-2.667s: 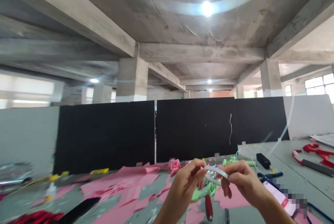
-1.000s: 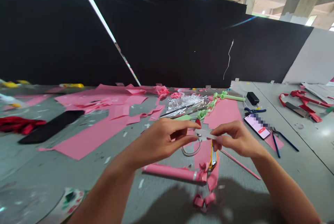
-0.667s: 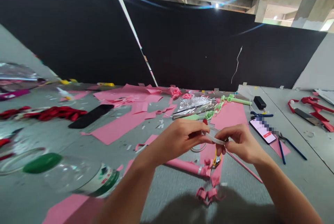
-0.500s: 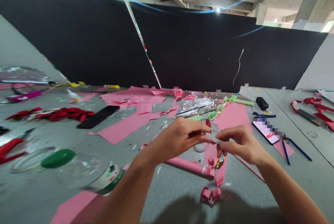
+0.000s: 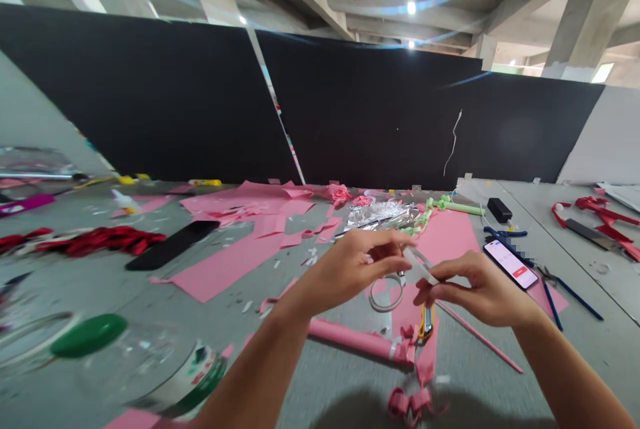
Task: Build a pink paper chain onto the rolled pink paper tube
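Both hands are raised over the grey table point(image 5: 500, 375) and pinch a short strip of clear tape point(image 5: 419, 266) between them. My left hand point(image 5: 357, 262) holds its upper end with thumb and fingers closed. My right hand point(image 5: 467, 285) pinches the lower end. Just below the hands lie a tape roll ring point(image 5: 386, 292), a yellow utility knife point(image 5: 427, 319) and a rolled pink paper tube point(image 5: 357, 339). A small pink paper curl point(image 5: 410, 402) lies nearer to me.
Pink paper sheets point(image 5: 225, 262) and scraps cover the table. A clear bottle with a green cap point(image 5: 150, 369) lies at the near left. A phone point(image 5: 510, 263), blue pliers point(image 5: 503, 234), a black box point(image 5: 499, 209) and crumpled foil point(image 5: 380, 213) sit right of centre. Black panels point(image 5: 150, 95) stand behind.
The view dropped from the ceiling to the table, then drifted. Both hands have kept their pinch on the tape strip; the right hand has shifted slightly right and lower, tilting the strip.
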Available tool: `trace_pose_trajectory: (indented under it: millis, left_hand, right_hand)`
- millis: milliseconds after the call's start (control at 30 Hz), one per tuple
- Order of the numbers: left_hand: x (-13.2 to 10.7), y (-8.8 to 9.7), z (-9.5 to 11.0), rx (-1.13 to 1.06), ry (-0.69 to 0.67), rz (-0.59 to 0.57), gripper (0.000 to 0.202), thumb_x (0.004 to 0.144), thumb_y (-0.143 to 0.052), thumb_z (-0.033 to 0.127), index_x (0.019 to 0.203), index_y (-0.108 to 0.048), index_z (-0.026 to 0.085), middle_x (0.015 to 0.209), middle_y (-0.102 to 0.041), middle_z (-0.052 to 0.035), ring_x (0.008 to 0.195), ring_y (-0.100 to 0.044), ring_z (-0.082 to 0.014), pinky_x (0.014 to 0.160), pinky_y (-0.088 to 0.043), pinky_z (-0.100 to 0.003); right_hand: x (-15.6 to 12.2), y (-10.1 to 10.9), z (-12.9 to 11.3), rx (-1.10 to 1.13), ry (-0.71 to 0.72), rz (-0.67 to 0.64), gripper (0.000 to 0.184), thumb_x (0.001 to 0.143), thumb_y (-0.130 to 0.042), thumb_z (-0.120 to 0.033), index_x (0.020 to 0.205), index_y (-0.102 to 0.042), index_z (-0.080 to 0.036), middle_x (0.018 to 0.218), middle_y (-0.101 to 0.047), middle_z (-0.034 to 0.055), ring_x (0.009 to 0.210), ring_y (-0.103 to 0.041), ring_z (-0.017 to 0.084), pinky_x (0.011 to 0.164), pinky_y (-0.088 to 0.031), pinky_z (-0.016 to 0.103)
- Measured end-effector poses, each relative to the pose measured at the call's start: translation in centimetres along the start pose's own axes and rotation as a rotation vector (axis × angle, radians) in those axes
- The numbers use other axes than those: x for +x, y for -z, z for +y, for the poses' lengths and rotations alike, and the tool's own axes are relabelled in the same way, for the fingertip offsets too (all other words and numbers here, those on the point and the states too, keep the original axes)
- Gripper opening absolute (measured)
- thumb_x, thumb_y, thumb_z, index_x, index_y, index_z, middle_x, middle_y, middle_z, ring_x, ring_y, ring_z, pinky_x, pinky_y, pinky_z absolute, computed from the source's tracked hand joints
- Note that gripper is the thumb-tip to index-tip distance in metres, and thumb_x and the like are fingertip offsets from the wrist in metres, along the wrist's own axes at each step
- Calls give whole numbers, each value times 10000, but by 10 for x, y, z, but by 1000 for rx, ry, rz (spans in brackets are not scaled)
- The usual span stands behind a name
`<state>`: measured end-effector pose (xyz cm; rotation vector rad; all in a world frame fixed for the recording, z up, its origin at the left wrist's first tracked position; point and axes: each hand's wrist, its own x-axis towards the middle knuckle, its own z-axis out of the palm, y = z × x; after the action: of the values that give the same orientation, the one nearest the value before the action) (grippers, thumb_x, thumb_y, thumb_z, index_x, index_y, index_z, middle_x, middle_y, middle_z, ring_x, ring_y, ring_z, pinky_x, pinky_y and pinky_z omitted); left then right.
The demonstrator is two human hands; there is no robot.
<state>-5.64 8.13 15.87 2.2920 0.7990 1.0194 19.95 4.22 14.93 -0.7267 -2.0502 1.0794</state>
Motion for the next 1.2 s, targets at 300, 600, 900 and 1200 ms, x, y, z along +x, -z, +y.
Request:
trace_pose_trajectory:
  millis: [300,600,900,1200]
  left_hand:
    - [-3,-46,20,396,-443,361,127,1076,-623,136,1030,-733,181,976,-767,-40,865,-745,-158,797,-593,-278]
    - [-5,-51,14,271,-403,376,139,950,-756,88,971,-738,224,997,-827,-22,873,-795,-182,817,-657,-307]
    - [-4,-64,24,-135,-9,587,211,821,-914,98,932,-789,227,872,-794,95,785,-792,-115,732,-684,-249]
    - [-46,-62,-13,-222,379,647,196,820,-853,87,869,-822,275,760,-807,126,688,-769,-108,709,-684,-270]
  right_hand:
    - [5,-12,6,-213,40,273,267,1036,-638,-301,888,-824,-179,771,-813,41,684,-755,173,640,-543,269]
    - [4,-12,7,-573,55,394,349,1049,-631,-283,746,-757,-164,645,-694,19,567,-553,116,593,-377,284]
    - [3,-25,-1,-892,60,379,439,1110,-536,-339,716,-656,-187,577,-506,-12,557,-457,115,599,-270,286]
    - [-52,-2,43,-985,-124,459,378,1091,-585,-344,750,-698,-225,609,-624,31,550,-558,174,606,-342,348]
